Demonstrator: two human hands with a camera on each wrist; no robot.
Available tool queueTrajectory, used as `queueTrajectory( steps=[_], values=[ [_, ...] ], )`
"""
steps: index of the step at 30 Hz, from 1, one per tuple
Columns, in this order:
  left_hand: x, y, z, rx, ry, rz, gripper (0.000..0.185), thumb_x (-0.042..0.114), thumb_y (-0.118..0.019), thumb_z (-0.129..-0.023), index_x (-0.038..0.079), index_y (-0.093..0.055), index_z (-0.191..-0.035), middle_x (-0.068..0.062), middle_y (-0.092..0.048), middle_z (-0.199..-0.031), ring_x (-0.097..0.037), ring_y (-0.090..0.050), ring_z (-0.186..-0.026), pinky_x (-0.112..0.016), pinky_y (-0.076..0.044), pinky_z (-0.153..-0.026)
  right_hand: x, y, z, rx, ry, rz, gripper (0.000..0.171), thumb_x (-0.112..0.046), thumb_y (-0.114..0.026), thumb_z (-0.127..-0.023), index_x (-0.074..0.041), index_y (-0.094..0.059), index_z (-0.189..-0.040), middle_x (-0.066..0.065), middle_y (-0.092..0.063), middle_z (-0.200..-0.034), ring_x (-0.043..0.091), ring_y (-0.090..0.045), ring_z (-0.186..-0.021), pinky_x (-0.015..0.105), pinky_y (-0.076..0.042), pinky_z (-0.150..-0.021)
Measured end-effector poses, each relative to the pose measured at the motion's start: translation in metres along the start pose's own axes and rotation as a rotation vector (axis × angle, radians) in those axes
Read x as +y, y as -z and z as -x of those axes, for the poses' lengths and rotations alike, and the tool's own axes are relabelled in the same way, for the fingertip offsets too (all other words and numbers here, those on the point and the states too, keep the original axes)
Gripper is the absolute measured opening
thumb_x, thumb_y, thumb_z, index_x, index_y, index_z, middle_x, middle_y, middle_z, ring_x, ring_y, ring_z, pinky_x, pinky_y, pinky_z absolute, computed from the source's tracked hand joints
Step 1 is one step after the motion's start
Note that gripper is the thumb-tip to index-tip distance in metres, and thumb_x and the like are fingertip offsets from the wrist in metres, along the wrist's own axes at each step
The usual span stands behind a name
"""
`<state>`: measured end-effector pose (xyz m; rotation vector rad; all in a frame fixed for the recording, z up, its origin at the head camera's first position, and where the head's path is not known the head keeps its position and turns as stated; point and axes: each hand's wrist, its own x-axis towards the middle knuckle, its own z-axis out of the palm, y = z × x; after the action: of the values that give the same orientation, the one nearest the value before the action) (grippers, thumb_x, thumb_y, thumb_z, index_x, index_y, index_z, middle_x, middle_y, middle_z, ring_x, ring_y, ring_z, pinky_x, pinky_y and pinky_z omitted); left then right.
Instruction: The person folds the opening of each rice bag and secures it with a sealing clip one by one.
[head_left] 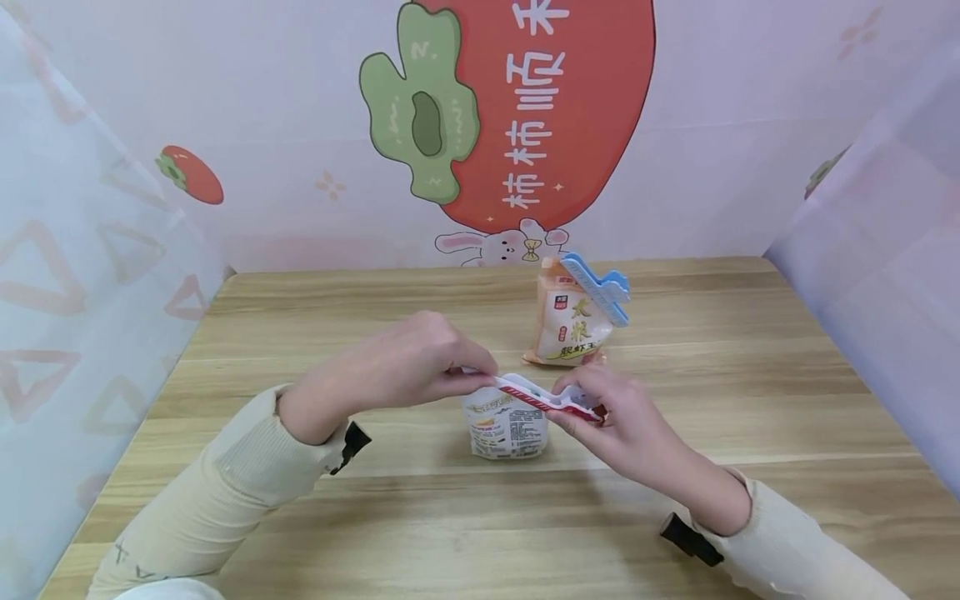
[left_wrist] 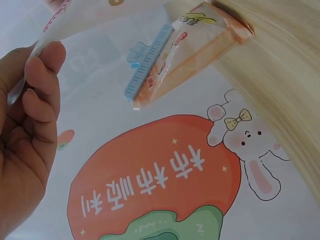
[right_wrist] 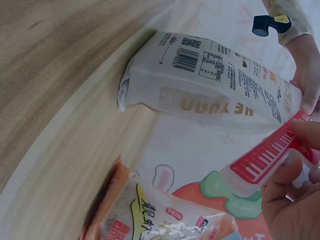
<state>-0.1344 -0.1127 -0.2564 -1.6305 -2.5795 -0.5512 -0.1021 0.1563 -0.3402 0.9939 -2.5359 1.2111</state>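
Note:
A white printed bag [head_left: 506, 432] stands upright on the wooden table, its barcode side showing in the right wrist view. My left hand [head_left: 408, 364] pinches the upper left corner of this bag between thumb and fingers; the left wrist view shows the bag's edge leaving those fingertips. A red and white bag clip [right_wrist: 262, 157] is held between the thumb and fingers of my right hand [head_left: 633, 425]. The clip lies slantwise along the bag's top, its far end close to my left fingertips. Whether its jaws have closed over the bag I cannot tell.
Behind the white bag stands an orange and white bag [head_left: 566, 329] with a blue clip [head_left: 596, 289] across its upper corner. A printed backdrop [head_left: 300, 125] rises at the table's [head_left: 360, 533] back edge and along both sides.

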Motion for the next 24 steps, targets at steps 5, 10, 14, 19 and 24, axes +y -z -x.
queueTrajectory(
  steps=[5,10,14,19,24],
  values=[
    [-0.002,-0.001,-0.001,0.003,-0.003,0.017,0.004,0.015,-0.074,-0.090,0.011,-0.075,-0.088,0.006,-0.069,-0.074,0.000,-0.053,-0.058,-0.014,-0.047,-0.059,0.000,-0.001,0.000,-0.011,-0.026,-0.044,0.022,-0.004,-0.078,-0.083,-0.014,-0.065,-0.096,-0.007,-0.062,-0.081,0.002,-0.051,-0.064,0.023,-0.048,-0.052],
    [-0.002,-0.001,-0.001,-0.003,0.026,0.030,0.005,0.014,-0.075,-0.089,0.010,-0.074,-0.086,0.006,-0.067,-0.070,0.000,-0.050,-0.056,-0.015,-0.045,-0.056,-0.002,-0.003,-0.002,-0.002,-0.007,-0.046,0.022,-0.004,-0.078,-0.083,-0.014,-0.064,-0.097,-0.007,-0.063,-0.083,0.002,-0.053,-0.067,0.022,-0.049,-0.055],
    [0.001,-0.001,0.003,-0.021,0.105,0.064,0.007,0.017,-0.074,-0.090,0.011,-0.072,-0.085,0.008,-0.061,-0.066,0.001,-0.044,-0.054,-0.016,-0.042,-0.053,-0.003,-0.003,-0.003,0.006,0.016,-0.044,0.022,-0.002,-0.078,-0.083,-0.013,-0.064,-0.096,-0.005,-0.065,-0.086,0.002,-0.053,-0.069,0.022,-0.051,-0.056],
    [0.001,-0.001,0.014,0.020,0.170,0.165,0.007,0.018,-0.071,-0.093,0.012,-0.072,-0.089,0.009,-0.057,-0.065,0.002,-0.043,-0.055,-0.017,-0.041,-0.051,-0.006,-0.002,-0.003,-0.003,0.010,-0.055,0.019,-0.004,-0.077,-0.084,-0.013,-0.065,-0.096,-0.005,-0.065,-0.086,0.002,-0.052,-0.069,0.022,-0.050,-0.056],
    [0.000,-0.001,0.019,0.079,0.155,0.188,0.005,0.013,-0.073,-0.091,0.009,-0.074,-0.093,0.005,-0.067,-0.071,0.003,-0.052,-0.058,-0.017,-0.044,-0.051,-0.006,-0.003,-0.005,-0.006,0.005,-0.051,0.019,-0.004,-0.077,-0.084,-0.013,-0.065,-0.096,-0.005,-0.065,-0.085,0.003,-0.053,-0.069,0.022,-0.049,-0.056]
  ],
)
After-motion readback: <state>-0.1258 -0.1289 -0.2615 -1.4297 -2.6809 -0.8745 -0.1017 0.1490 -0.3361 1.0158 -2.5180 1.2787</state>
